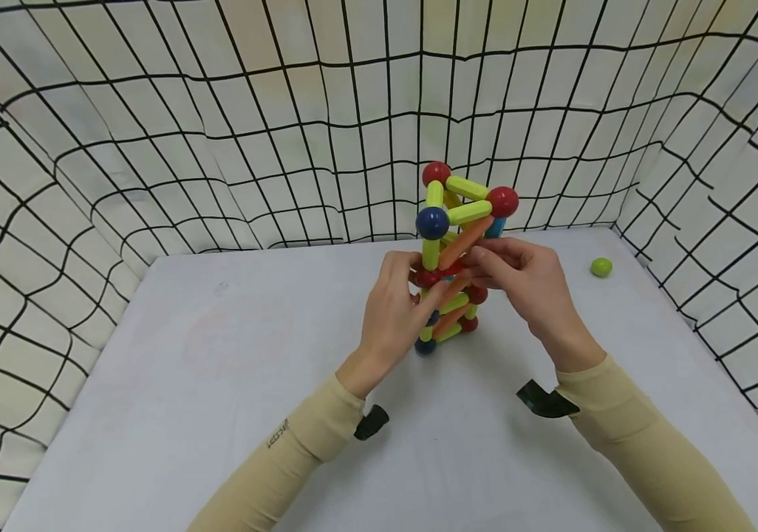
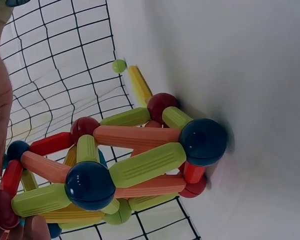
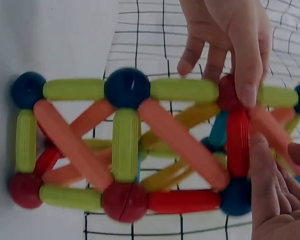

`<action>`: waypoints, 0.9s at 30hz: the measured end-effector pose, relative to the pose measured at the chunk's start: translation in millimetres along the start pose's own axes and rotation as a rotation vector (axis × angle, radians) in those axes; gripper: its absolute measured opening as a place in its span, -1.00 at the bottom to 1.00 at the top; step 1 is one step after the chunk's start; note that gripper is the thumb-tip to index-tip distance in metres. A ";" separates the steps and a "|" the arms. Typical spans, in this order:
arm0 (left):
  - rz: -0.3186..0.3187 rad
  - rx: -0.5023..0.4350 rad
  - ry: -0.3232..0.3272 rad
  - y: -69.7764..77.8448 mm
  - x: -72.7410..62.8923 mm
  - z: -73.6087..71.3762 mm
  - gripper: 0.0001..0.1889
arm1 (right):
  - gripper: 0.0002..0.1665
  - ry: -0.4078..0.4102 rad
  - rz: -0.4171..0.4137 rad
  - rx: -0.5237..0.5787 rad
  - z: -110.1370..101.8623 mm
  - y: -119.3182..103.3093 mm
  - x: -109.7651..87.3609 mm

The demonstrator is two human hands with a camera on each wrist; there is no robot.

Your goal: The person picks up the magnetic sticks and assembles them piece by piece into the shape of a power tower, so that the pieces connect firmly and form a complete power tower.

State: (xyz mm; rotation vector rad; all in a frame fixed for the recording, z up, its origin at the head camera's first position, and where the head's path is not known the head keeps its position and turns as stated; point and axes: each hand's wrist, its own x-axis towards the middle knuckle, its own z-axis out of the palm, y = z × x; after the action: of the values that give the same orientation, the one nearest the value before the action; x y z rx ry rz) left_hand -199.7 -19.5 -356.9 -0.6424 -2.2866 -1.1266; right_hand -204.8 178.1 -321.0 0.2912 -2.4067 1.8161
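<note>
A tall tower of ribbed rods and balls (image 1: pixel 452 214) stands upright on the table, with lime, orange, red, yellow and blue pieces. My left hand (image 1: pixel 388 310) grips a red ball (image 3: pixel 229 92) partway up its left side, thumb in front. From the right, my right hand (image 1: pixel 528 284) pinches a diagonal orange rod (image 3: pixel 275 132) beside that ball. One end of this rod lies near the red ball; whether it touches cannot be told. Below the hands, blue balls (image 2: pixel 90 185) and red balls (image 3: pixel 125 201) join the lower levels. Fingers partly cover the tower's middle.
A lime ball (image 1: pixel 601 267) lies on the white table (image 1: pixel 253 369) at the back right. Behind the tower, a yellow rod (image 2: pixel 139 86) lies on the table. Black netting (image 1: pixel 352 96) over white walls encloses the back and sides.
</note>
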 end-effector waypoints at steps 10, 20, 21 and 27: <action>-0.029 -0.022 0.010 -16.7 6.9 -19.6 -0.63 | -0.38 0.076 0.182 0.067 -50.5 45.1 14.2; -0.121 -0.166 -0.062 -33.1 12.6 -34.6 -0.62 | -0.32 -0.060 0.329 -0.271 -79.0 117.5 31.4; -0.126 -0.170 -0.065 -33.3 12.9 -34.8 -0.62 | -0.32 -0.058 0.342 -0.263 -80.6 122.8 32.9; -0.144 -0.180 -0.078 -34.4 14.0 -34.4 -0.62 | -0.23 0.014 0.408 -0.181 -91.4 145.6 40.3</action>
State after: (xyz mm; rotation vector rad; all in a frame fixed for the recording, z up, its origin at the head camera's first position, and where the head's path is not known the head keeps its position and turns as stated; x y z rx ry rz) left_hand -223.3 -63.7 -349.9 -0.6066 -2.3464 -1.4105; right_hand -278.4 301.1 -424.2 -0.2475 -2.7509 1.7060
